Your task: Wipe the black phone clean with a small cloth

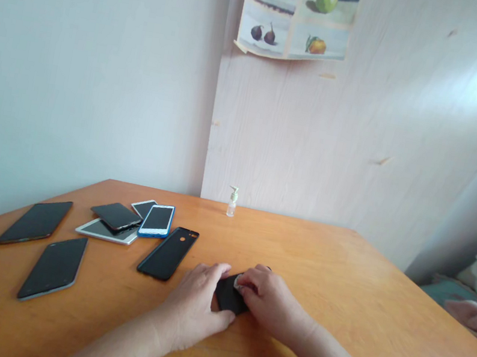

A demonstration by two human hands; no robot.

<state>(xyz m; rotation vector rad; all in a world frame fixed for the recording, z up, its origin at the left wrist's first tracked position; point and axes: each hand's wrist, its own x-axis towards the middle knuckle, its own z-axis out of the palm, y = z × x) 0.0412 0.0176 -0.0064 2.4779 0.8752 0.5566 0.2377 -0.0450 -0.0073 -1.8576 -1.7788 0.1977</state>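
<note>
A dark phone point(228, 296) lies flat on the table under both hands. My left hand point(195, 296) grips its left end, thumb at the near edge and fingers at the far edge. Pressed against its surface is a small white wipe point(237, 282), pinched in the curled fingers of my right hand point(268, 296). That hand covers the phone's right part. Just left of my left hand rests an empty black phone case point(168, 253) with cut-outs at its far end.
Several phones lie on the wooden table point(338, 293) at left, among them a blue-edged one point(158, 220), a stacked dark one point(117, 216) and a black tablet point(36, 222). Nearer is another dark phone point(54, 267). A clear pump bottle point(232, 203) stands at the back.
</note>
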